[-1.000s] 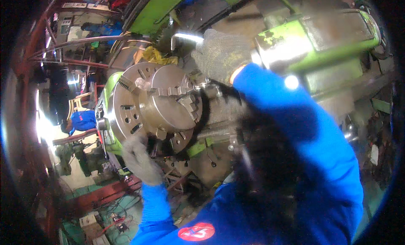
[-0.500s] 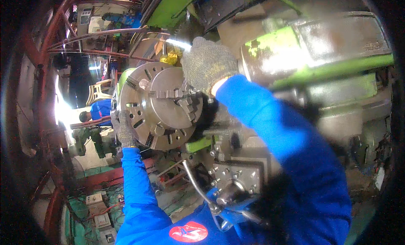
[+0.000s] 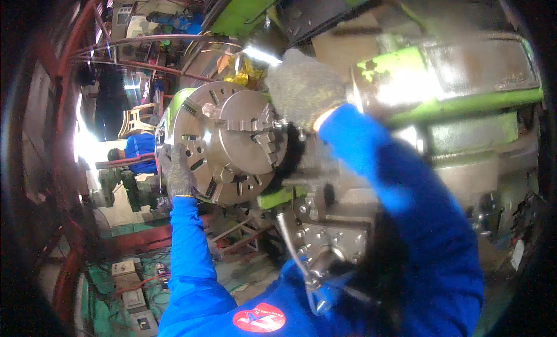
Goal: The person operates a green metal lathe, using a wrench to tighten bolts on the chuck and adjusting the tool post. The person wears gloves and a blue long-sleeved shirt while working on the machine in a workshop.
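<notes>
Chuck (image 3: pixel 235 150) stands beyond a red printed badge (image 3: pixel 259 318).

Metal chuck (image 3: pixel 239 148) (smooth, glossy).

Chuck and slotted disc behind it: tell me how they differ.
Size: the slotted disc is wider; the chuck is narrower.
Face: the slotted disc is pierced by long slots and round holes; the chuck carries stepped metal blocks.
Position: the slotted disc sits farther left, partly hidden by the chuck, which stands in front of it.
Shared: both are round, grey and metallic.
</notes>
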Demonstrator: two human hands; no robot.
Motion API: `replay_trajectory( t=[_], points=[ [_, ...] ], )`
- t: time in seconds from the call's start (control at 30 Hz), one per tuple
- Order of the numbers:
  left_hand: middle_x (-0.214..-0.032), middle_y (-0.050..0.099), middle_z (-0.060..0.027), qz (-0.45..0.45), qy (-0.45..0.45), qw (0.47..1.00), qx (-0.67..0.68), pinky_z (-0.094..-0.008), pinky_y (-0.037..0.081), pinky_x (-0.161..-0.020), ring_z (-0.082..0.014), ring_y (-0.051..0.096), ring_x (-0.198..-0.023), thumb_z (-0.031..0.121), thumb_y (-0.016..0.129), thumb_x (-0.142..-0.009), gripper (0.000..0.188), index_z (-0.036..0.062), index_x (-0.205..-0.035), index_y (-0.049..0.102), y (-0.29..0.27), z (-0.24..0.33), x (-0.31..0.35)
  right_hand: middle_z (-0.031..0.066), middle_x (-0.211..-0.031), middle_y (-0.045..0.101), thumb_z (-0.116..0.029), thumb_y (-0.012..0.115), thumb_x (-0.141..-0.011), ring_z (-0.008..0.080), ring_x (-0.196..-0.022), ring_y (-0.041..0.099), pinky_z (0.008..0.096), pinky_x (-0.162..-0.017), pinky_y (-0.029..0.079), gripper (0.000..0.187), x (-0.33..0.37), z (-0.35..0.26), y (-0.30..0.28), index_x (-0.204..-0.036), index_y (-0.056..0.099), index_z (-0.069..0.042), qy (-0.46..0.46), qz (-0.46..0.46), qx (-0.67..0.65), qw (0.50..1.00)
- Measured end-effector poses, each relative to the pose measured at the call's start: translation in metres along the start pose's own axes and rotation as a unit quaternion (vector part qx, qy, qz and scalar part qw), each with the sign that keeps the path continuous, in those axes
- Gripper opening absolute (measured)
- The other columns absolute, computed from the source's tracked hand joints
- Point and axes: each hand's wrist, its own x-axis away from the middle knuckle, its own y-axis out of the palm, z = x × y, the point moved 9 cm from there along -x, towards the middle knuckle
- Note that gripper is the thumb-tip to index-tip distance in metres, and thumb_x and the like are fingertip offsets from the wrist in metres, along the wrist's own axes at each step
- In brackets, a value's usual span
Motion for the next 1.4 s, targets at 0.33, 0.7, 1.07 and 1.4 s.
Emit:
replay_trajectory(
  t=[0.33, 0.7, 1.07, 1.4],
  points=[
    [-0.149, 0.048, -0.0282, -0.018, 0.121, 0.963, -0.241, -0.0478, 0.037, -0.117, -0.0426, 0.045, -0.140, 0.044, 0.063, -0.098, 0.071, 0.0001, -0.151, 0.046, -0.009, 0.049, -0.012, 0.0161, -0.109, 0.068, 0.000, 0.059, -0.086, 0.0343, -0.099, 0.067, 0.0429, -0.090, 0.055, 0.040, 0.019, -0.025, -0.016, -0.123, 0.071, -0.007, -0.124, 0.117, -0.233, 0.958],
    [-0.142, 0.054, -0.0223, 0.030, 0.116, 0.983, -0.141, -0.0524, 0.045, -0.107, -0.0423, 0.054, -0.130, 0.053, 0.065, -0.092, 0.064, 0.0104, -0.139, 0.056, -0.016, 0.059, -0.017, 0.0066, -0.103, 0.067, -0.016, 0.062, -0.102, 0.0105, -0.080, 0.062, 0.0239, -0.070, 0.052, 0.028, 0.155, -0.119, -0.201, -0.124, 0.066, 0.002, 0.059, 0.190, -0.283, 0.938],
    [-0.102, 0.068, -0.0203, -0.150, 0.442, 0.808, 0.360, -0.0444, 0.054, -0.082, -0.0359, 0.068, -0.093, 0.043, 0.061, -0.102, 0.049, -0.0005, -0.123, 0.067, -0.040, 0.070, 0.155, 0.0069, -0.084, 0.068, -0.016, 0.072, -0.085, 0.0154, -0.062, 0.059, 0.0267, -0.054, 0.046, 0.015, 0.321, -0.256, 0.102, -0.088, 0.070, -0.001, 0.211, 0.046, -0.405, 0.888],
    [-0.079, 0.067, -0.0093, -0.468, -0.061, 0.739, 0.481, -0.0403, 0.049, -0.068, -0.0206, 0.061, -0.073, 0.030, 0.055, -0.109, 0.032, 0.0017, -0.099, 0.067, 0.025, -0.013, 0.236, 0.0102, -0.092, 0.068, -0.024, 0.063, -0.103, 0.0154, -0.064, 0.057, 0.0248, -0.054, 0.044, 0.045, 0.316, -0.301, 0.156, -0.137, 0.059, 0.005, 0.208, 0.204, -0.625, 0.724]
  ],
)
